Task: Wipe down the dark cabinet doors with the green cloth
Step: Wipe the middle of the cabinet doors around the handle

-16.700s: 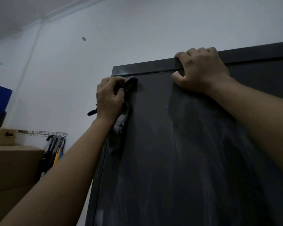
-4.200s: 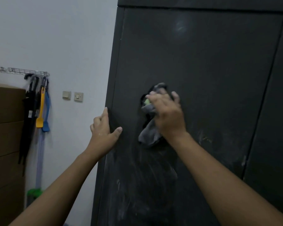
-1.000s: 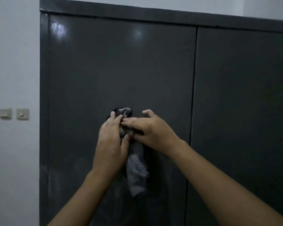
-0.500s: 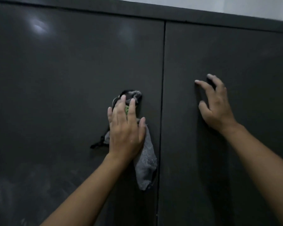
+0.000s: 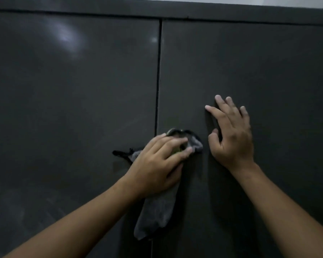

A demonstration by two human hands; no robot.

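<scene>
Two dark cabinet doors fill the view, the left door [image 5: 73,108] and the right door [image 5: 278,71], split by a vertical seam. My left hand [image 5: 157,164] presses the cloth [image 5: 157,211] against the doors at the seam. The cloth looks grey with a bit of green between my fingers, and its tail hangs down below my palm. A dark strip of it sticks out to the left. My right hand [image 5: 231,136] lies flat on the right door beside the cloth, fingers spread, holding nothing.
The cabinet's top rail [image 5: 157,8] runs across the upper edge, with a sliver of pale wall [image 5: 287,1] above it. Faint dusty smears show on the lower left door [image 5: 17,211].
My left hand has slid the cloth to the right, from the left door across the seam. My right hand now lies flatter on the right door, close beside the cloth.
</scene>
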